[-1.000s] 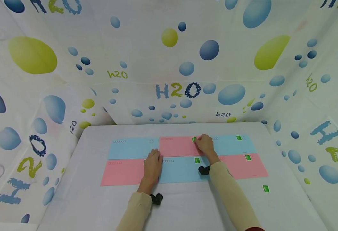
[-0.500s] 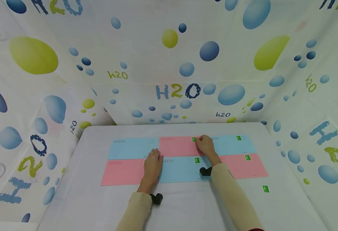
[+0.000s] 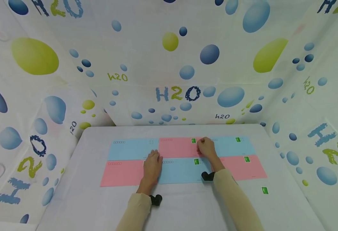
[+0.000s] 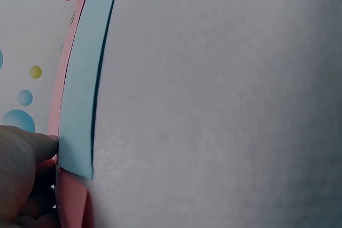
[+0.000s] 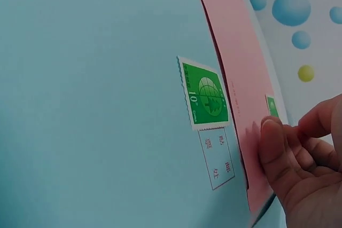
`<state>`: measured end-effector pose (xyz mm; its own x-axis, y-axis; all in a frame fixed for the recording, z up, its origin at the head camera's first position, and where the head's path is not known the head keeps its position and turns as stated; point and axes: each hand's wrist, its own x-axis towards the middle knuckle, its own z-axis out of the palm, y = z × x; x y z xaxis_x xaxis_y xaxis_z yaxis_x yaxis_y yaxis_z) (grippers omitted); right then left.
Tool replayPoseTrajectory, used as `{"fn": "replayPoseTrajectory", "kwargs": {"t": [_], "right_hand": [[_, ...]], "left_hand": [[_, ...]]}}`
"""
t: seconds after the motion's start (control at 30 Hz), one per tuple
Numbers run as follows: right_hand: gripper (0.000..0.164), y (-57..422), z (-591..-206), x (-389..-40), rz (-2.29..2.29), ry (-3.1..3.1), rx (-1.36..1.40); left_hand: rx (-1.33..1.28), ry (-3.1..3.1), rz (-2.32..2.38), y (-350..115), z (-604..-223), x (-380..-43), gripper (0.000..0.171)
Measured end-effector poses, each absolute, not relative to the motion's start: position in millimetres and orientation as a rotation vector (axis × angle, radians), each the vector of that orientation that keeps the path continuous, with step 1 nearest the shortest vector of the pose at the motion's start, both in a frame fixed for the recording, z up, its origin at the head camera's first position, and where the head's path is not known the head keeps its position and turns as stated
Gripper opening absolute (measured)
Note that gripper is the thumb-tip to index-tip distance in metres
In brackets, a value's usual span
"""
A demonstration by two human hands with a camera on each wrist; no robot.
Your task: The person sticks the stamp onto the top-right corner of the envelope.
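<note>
Pink and light blue envelopes lie edge to edge in two rows. My left hand [image 3: 152,166] rests with extended fingers where the front-left pink envelope [image 3: 122,173] meets the front-middle blue envelope [image 3: 178,175], covering most of the pink one's stamp. Over the right end of the back-middle pink envelope [image 3: 176,147], my right hand [image 3: 207,148] has curled fingers, with nothing visible between them. Just left of those fingers is a green stamp [image 3: 193,140] on that envelope. In the right wrist view, a green stamp [image 5: 206,93] partly overlaps the printed box on the blue envelope [image 5: 107,105].
One loose green stamp [image 3: 265,190] lies on the white tablecloth [image 3: 284,208] at the right. The back-left blue envelope [image 3: 132,149] shows a bare printed corner. The back-right blue envelope [image 3: 232,148] and front-right pink envelope [image 3: 243,171] carry stamps. A patterned cloth [image 3: 140,57] surrounds the table.
My right hand has drawn slightly right, away from the stamp on the back-middle pink envelope, so the stamp shows whole. My left hand stays in place.
</note>
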<state>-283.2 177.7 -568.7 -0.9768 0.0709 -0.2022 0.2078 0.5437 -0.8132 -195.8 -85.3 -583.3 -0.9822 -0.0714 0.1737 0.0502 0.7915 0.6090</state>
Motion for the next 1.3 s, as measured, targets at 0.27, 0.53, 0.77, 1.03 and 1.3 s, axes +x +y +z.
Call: {"fn": "replayPoseTrajectory", "kwargs": {"t": [0.27, 0.53, 0.77, 1.03, 1.3], "right_hand": [[0.028, 187, -567, -275, -1.441, 2.705, 0.218], [0.031, 195, -562, -267, -1.4, 2.771, 0.191], [0.032, 202, -559, -256, -1.296, 2.848, 0.164], [0.029, 212, -550, -240, -1.246, 2.909, 0.132], [0.028, 228, -543, -225, -1.232, 2.933, 0.118]], "left_hand": [[0.033, -2.79, -0.977, -85, -583, -196, 0.037], [0.048, -2.812, -0.971, -87, -585, -197, 0.036], [0.034, -2.819, -0.968, -86, -584, -196, 0.036], [0.052, -2.838, -0.965, -84, -583, -195, 0.037], [0.038, -2.813, -0.943, -85, -584, -196, 0.037]]}}
